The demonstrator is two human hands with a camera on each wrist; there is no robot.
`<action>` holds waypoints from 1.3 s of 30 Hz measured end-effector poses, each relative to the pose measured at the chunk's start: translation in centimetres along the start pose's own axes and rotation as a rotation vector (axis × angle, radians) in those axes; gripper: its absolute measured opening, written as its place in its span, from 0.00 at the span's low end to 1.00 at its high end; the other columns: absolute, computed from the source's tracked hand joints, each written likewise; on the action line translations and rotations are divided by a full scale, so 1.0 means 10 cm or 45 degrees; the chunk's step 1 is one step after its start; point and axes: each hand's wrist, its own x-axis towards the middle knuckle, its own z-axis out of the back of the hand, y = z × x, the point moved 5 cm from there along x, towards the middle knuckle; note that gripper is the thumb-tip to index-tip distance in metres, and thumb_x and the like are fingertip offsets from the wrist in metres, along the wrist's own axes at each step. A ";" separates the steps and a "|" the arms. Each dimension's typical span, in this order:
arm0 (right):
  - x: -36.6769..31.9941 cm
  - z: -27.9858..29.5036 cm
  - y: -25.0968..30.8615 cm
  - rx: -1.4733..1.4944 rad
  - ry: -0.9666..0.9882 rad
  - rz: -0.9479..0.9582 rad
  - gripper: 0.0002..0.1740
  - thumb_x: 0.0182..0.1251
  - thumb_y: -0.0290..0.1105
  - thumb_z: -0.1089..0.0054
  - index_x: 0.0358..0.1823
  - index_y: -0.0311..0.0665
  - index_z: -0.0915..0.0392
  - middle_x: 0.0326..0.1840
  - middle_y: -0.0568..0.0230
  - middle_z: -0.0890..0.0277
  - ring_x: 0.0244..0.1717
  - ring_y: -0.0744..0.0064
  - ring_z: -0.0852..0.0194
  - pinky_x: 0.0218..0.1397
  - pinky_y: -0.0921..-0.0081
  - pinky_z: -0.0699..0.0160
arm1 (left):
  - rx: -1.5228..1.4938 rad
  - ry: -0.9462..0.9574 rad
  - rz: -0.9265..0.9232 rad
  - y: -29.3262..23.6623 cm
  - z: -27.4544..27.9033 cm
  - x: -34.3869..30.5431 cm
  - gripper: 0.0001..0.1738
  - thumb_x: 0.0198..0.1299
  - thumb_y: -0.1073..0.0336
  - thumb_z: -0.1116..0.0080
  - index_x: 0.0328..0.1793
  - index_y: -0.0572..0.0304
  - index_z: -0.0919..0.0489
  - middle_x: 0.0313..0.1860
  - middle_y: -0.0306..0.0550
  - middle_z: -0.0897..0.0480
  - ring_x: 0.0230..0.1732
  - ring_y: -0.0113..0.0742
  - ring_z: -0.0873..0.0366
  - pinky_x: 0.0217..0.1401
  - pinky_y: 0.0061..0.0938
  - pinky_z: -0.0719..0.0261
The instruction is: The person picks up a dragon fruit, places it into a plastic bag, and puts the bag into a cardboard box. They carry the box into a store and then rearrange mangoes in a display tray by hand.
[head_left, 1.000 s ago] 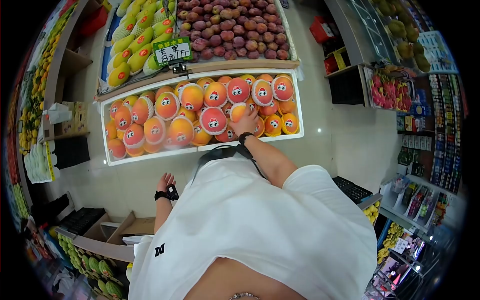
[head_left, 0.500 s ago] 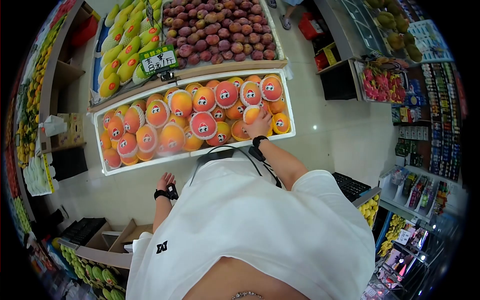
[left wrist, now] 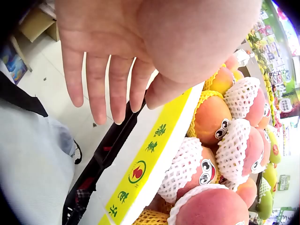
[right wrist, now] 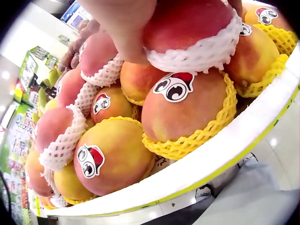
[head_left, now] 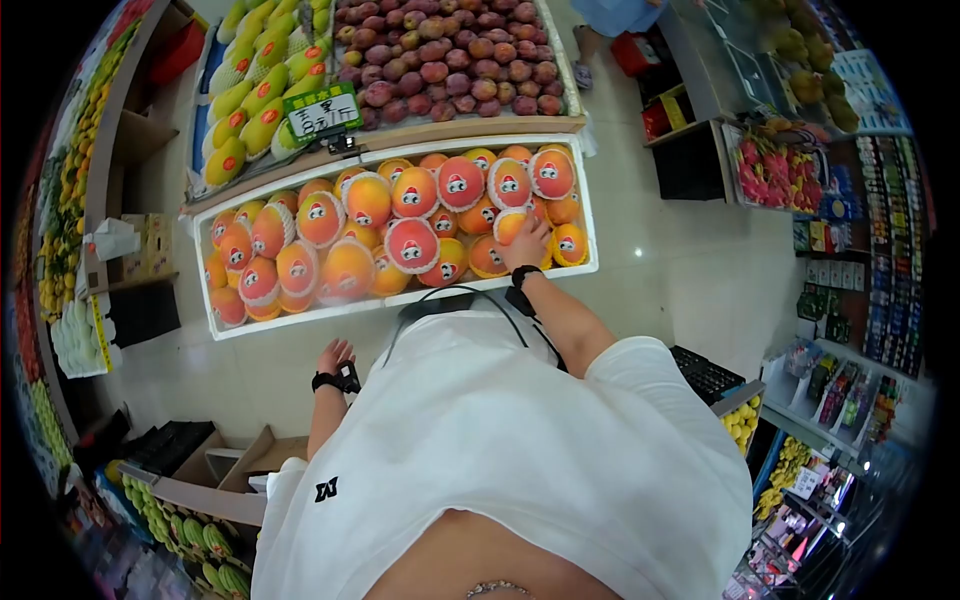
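Observation:
My right hand (head_left: 533, 241) grips a mango (head_left: 509, 226) at the right part of a white foam box (head_left: 213, 322). In the right wrist view, the thumb (right wrist: 125, 28) lies against one side of this red mango (right wrist: 185, 28), and fingertips show at its far side. A white foam net wraps its lower part. Just below it sits a mango (right wrist: 180, 112) in a yellow net with a cartoon-eyes sticker. My left hand (left wrist: 136, 42) holds nothing, its fingers extended, near the box's yellow-striped front side (left wrist: 140, 168) in the left wrist view.
More netted mangoes (head_left: 412, 245) fill the box. Behind it stand a bin of plums (head_left: 450, 60), green-yellow mangoes (head_left: 262, 90) and a price sign (head_left: 322, 110). Dragon fruit (head_left: 775, 170) is on a shelf to the right. Another person's blue clothing (head_left: 615, 15) shows at the top.
My right hand has moved right along the box with the mango in its grip. The left hand stays low beside the box. Another person's blue clothing has come into view at the top right.

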 end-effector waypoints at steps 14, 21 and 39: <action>-0.02 -0.06 0.07 0.013 0.009 0.049 0.58 0.36 0.44 0.23 0.70 0.45 0.52 0.63 0.46 0.48 0.63 0.43 0.47 0.64 0.55 0.39 | -0.008 0.032 -0.066 -0.05 0.04 0.08 0.25 0.67 0.59 0.54 0.69 0.55 0.37 0.61 0.49 0.27 0.56 0.45 0.25 0.52 0.39 0.23; 0.01 -0.11 0.00 -0.126 0.021 0.033 0.60 0.37 0.48 0.24 0.71 0.41 0.52 0.65 0.44 0.49 0.64 0.43 0.48 0.65 0.54 0.41 | 0.171 0.224 -0.155 0.01 0.21 0.56 0.25 0.68 0.58 0.59 0.70 0.52 0.38 0.61 0.46 0.27 0.58 0.42 0.26 0.54 0.37 0.25; -0.35 0.04 1.13 0.410 0.185 0.638 0.50 0.47 0.50 0.29 0.66 0.34 0.46 0.62 0.42 0.41 0.63 0.44 0.42 0.64 0.55 0.39 | 0.414 0.035 -1.032 -1.47 -0.82 -0.72 0.22 0.61 0.57 0.41 0.57 0.63 0.27 0.50 0.44 0.22 0.47 0.32 0.23 0.47 0.23 0.25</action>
